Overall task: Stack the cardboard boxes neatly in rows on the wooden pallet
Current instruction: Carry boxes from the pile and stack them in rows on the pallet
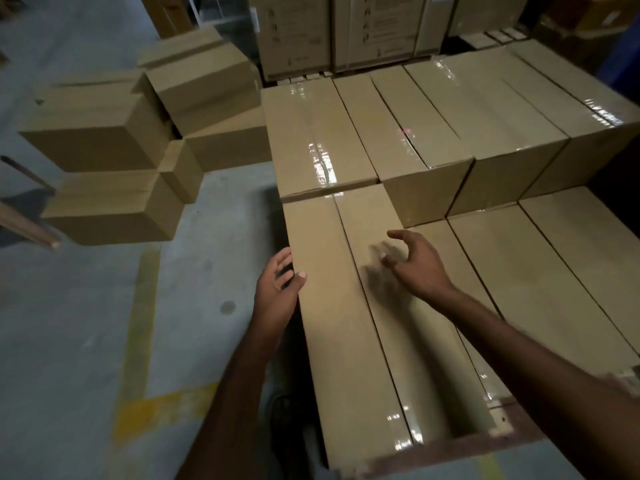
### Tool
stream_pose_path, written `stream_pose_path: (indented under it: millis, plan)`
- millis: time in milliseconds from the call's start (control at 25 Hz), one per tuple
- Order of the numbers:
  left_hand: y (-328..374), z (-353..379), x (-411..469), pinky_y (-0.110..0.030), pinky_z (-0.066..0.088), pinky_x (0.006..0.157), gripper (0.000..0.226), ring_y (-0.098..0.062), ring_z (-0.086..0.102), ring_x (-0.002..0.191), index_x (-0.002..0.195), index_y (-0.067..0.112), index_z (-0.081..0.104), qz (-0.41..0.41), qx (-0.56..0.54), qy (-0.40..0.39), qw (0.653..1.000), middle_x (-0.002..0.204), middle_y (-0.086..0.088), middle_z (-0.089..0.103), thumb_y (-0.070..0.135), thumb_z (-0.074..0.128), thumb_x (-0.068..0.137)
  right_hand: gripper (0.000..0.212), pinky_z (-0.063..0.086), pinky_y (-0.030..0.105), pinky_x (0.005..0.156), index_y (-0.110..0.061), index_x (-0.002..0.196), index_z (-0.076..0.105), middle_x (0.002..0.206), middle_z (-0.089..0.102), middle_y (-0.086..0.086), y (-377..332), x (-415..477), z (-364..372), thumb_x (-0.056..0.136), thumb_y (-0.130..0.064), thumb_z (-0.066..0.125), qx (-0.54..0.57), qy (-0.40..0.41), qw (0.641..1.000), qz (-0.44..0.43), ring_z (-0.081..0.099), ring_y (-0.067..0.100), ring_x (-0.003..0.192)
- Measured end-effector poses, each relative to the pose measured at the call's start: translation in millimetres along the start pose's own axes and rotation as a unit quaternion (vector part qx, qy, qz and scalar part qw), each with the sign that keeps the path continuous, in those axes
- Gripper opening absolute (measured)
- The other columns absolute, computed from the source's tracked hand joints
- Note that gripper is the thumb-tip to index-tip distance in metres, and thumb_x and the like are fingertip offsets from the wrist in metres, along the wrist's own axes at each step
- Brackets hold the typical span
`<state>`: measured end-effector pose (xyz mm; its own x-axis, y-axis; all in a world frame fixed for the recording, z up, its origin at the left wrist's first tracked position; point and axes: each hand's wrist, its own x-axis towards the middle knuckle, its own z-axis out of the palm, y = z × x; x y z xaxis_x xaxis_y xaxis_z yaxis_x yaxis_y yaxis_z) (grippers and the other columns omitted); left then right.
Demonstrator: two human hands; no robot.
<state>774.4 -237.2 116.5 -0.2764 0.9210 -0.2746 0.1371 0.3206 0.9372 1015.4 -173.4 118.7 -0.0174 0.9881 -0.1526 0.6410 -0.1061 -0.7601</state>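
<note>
Squaring long tan cardboard box (332, 306): left grip (278, 282) pressing side, right grip (412, 261) hovering, both released. Next probably: fetch loose brown carton (104, 140), ten o'clock.

Matt cardboard boxes (349, 306), glossy tape (322, 168)

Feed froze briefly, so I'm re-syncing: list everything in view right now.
wooden pallet: one, reddish-brown, front edge showing
near cardboard box: one, brown, left end of the pallet's front row
stacked cardboard boxes: several, brown, taped, in rows on the pallet, rear rows higher
loose cardboard boxes: a heap, brown, floor at left
printed cartons: at least two, tan, upright behind the pallet
floor line: one, yellow, left of the pallet
left hand: one, against the near cardboard box's left side
right hand: one, fingers spread, above that box, blurred
</note>
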Motion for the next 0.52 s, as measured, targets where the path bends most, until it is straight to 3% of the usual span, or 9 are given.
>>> stream_pose_path:
  millis: [160,240,320,440,520]
  plan:
    - [17,6,125,-0.036,0.043,0.113,0.047,-0.014,0.052,0.130,0.146,0.018,0.051,0.025,-0.030,0.029,0.999,0.149,-0.003,0.054,0.007,0.061,0.100,0.046,0.044,0.036,0.105,-0.020,0.145,0.055,0.146,0.057,0.005,-33,103,27,0.101,-0.028,0.063,-0.012,0.036,0.999,0.008,0.055,0.025,0.130]
    - [12,12,184,-0.038,0.041,0.116,0.047,-0.017,0.050,0.135,0.147,0.021,0.049,0.020,-0.023,0.068,0.997,0.150,-0.001,0.052,0.012,0.059,0.102,0.046,0.044,0.041,0.109,-0.019,0.147,0.051,0.147,0.055,0.007,-36,155,40,0.102,-0.027,0.059,-0.048,0.052,0.997,0.018,0.054,0.029,0.131]
    - [9,19,223,-0.037,0.036,0.119,0.052,-0.020,0.043,0.143,0.154,0.022,0.041,0.007,-0.003,0.089,0.996,0.157,-0.002,0.044,0.020,0.056,0.104,0.048,0.041,0.050,0.114,-0.016,0.149,0.047,0.151,0.050,0.009,-31,195,48,0.103,-0.026,0.055,-0.074,0.056,0.995,0.031,0.047,0.030,0.137]
    - [11,31,272,-0.033,0.028,0.119,0.062,-0.024,0.032,0.151,0.162,0.020,0.022,-0.026,0.033,0.099,0.994,0.167,-0.005,0.028,0.031,0.048,0.107,0.041,0.038,0.048,0.110,-0.013,0.144,0.051,0.146,0.051,0.015,-23,249,51,0.104,-0.024,0.048,-0.174,0.049,0.983,0.039,0.042,0.035,0.133]
    - [12,38,294,-0.033,0.029,0.117,0.062,-0.026,0.033,0.150,0.163,0.018,0.018,-0.044,0.040,0.096,0.994,0.166,-0.006,0.030,0.034,0.043,0.109,0.039,0.041,0.048,0.106,-0.016,0.141,0.055,0.142,0.052,0.015,-20,271,50,0.103,-0.022,0.046,-0.207,0.054,0.976,0.035,0.042,0.035,0.129]
